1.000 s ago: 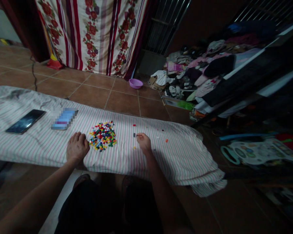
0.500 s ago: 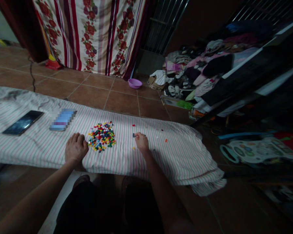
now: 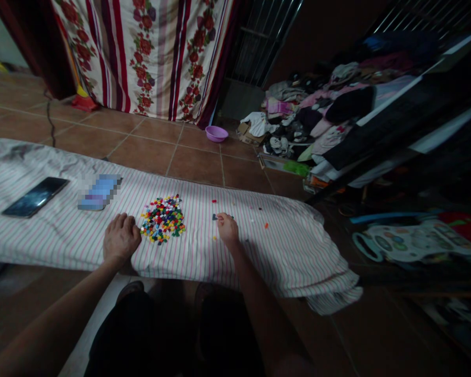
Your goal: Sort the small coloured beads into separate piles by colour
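Note:
A heap of small multicoloured pieces (image 3: pixel 163 219) lies on a striped cloth (image 3: pixel 290 251) over a long low surface. My left hand (image 3: pixel 120 236) rests on the cloth with fingers curled, just left of the heap. To the right of the heap, my right hand (image 3: pixel 227 228) has its fingertips pinched at a small dark piece (image 3: pixel 215 216) on the cloth. A few loose pieces lie scattered nearby, a red one (image 3: pixel 214 201) and an orange one (image 3: pixel 266 225) among them.
A dark phone (image 3: pixel 35 196) and a blurred blue object (image 3: pixel 99 191) lie on the cloth at the left. Tiled floor lies beyond, with a purple bowl (image 3: pixel 216 133), a floral curtain (image 3: pixel 157 52), a clothes pile (image 3: pixel 317 115) and a toy (image 3: pixel 408 241) at the right.
Both hands stay almost where they were. The view has shifted slightly to the right, so everything sits a little further left in the frame.

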A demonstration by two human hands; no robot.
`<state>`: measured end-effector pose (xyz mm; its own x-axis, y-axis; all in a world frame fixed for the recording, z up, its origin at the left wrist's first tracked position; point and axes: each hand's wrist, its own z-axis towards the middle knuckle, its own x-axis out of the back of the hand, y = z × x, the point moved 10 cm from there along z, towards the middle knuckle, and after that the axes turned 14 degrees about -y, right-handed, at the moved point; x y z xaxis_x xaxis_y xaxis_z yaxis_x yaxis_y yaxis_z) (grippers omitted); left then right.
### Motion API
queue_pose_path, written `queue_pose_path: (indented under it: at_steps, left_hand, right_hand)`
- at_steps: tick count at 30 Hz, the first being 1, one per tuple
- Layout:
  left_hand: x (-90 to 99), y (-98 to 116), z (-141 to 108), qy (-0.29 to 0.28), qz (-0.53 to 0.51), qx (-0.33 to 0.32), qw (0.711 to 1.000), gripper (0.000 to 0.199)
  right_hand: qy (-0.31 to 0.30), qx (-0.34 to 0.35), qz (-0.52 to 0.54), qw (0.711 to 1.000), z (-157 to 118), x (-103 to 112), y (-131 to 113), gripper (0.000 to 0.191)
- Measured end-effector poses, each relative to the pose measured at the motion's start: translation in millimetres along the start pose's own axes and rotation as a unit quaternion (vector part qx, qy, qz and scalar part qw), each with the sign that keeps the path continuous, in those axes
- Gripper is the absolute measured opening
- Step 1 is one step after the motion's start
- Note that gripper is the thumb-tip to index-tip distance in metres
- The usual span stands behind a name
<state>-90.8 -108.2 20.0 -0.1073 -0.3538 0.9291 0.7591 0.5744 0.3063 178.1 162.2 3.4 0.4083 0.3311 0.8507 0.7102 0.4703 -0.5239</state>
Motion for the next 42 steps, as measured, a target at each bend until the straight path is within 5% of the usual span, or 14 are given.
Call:
queue_pose_path:
  at_steps: [7, 12, 27, 42]
  left_hand:
    - [-3.7, -4, 1, -0.006, -0.017, 0.007, 1.0, 0.035]
    - [-2.8, -2, 1, -0.016, -0.017, 0.013, 1.0, 0.034]
    - [-3.3, -3, 2, -0.016, -0.025, 0.023, 0.999, 0.034]
    - [-5.7, -3, 2, -0.016, -0.041, 0.019, 0.999, 0.035]
  right_hand:
    - [0.025, 0.016, 0.042, 0.999, -8, 8, -4, 0.036]
    - [0.013, 0.062, 0.044, 0.997, -13, 3, -34, 0.029]
    - [-0.173, 0.236, 0.037, 0.955, -63, -89, -156, 0.014]
    - [-0.205, 0.163, -0.098, 0.96, -63, -113, -196, 0.018]
